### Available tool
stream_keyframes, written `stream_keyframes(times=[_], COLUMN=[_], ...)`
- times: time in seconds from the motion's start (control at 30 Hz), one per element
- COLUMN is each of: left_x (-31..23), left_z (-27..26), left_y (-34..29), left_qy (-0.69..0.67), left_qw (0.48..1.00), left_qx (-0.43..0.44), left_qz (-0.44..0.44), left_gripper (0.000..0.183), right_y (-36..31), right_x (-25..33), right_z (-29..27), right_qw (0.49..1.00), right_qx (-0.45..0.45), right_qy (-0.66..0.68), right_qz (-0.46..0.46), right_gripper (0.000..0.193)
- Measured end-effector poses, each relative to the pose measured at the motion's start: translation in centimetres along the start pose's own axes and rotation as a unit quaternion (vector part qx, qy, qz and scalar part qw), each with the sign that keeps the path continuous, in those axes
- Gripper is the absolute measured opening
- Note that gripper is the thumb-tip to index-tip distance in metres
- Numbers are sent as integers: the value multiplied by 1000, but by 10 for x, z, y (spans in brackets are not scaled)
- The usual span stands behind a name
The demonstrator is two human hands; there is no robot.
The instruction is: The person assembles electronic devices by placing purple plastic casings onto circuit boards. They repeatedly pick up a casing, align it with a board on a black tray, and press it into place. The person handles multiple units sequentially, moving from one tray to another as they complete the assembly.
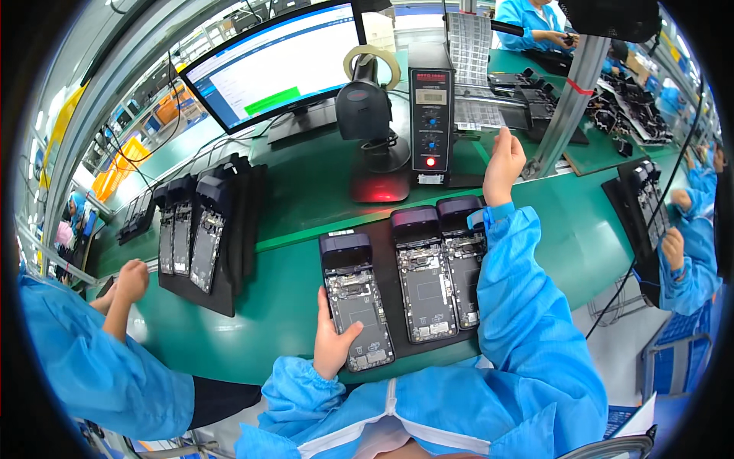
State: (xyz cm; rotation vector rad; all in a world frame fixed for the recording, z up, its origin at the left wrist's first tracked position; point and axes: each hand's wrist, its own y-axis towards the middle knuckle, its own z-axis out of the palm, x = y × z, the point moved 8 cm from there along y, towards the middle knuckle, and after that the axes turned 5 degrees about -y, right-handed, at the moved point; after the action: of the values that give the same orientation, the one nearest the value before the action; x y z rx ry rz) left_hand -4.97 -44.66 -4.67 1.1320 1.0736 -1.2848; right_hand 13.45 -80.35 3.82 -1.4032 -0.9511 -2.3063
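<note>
Your left hand (334,341) grips the opened phone (359,302) by its lower left edge, thumb on the face, fingers wrapped round the side. Phone is at front centre of the green bench (283,321), dark block at its top end; can't tell if its lower end is lifted. Your right hand (503,164) is raised just beside the label strip (478,116), fingers curled together; can't tell if anything is pinched in it. Two more opened phones (427,294) lie on the dark board (388,264) to the right, your sleeve covering part of the far one. Counter box (432,115) shows a red light, scanner (363,111) stands left of it
</note>
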Motion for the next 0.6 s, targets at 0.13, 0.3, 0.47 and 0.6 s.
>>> stream_keyframes(times=[0.13, 0.3, 0.47, 0.6], left_x=[-5, -44, -1, 7], left_z=[-3, 30, 78, 82], left_y=[-1, -1, 19, 35], left_qy=[159, 220, 21, -132], left_qw=[985, 958, 991, 975], left_qx=[-50, -46, 95, 37], left_qz=[46, 180, -94, -173], left_gripper=[85, 78, 81, 81], right_y=[1, 6, 6, 12], right_x=[-11, -10, -7, -35], right_z=[0, 6, 25, 23], right_qw=[990, 980, 978, 990], right_qx=[34, 42, 88, 73], right_qy=[-134, -195, -190, -40], right_qz=[26, -8, -19, 115], right_gripper=[34, 39, 37, 28])
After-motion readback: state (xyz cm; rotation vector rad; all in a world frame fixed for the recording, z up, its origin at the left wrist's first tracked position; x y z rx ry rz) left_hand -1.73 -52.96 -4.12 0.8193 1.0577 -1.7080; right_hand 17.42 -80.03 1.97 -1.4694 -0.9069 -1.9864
